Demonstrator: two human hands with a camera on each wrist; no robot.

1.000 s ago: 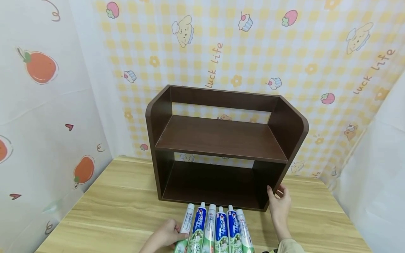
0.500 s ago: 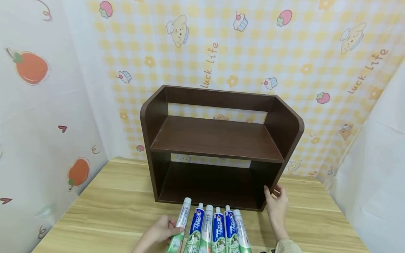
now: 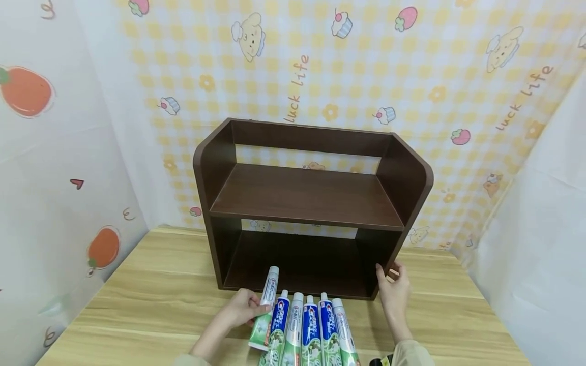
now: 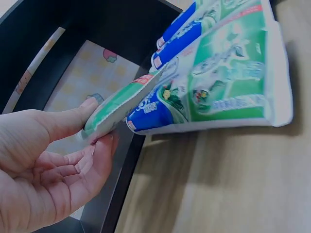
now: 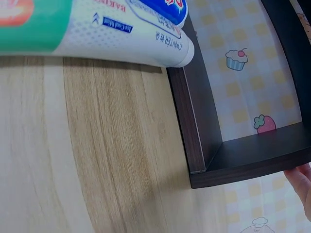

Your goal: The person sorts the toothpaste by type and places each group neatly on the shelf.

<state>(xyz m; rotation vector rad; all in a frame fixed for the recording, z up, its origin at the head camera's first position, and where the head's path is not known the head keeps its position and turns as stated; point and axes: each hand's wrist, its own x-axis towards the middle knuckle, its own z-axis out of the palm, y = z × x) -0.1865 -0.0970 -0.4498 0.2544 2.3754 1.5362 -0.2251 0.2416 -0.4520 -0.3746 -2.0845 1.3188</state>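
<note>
Head view showed the left grip (image 3: 247,308) nearly closed, pinching one toothpaste tube (image 3: 271,288) beside the other tubes (image 3: 312,328), before the brown shelf (image 3: 304,195) on the bench (image 3: 155,295). A gentle pinch seemed best, for not squeezing it, while the right grip (image 3: 394,294) clasped the shelf's side. The shelf had two compartments; contents of the capped tubes were hidden.

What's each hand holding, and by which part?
Left hand: leftmost toothpaste tube, by its left side, around mid-length. Right hand: shelf, low on its right panel.
</note>
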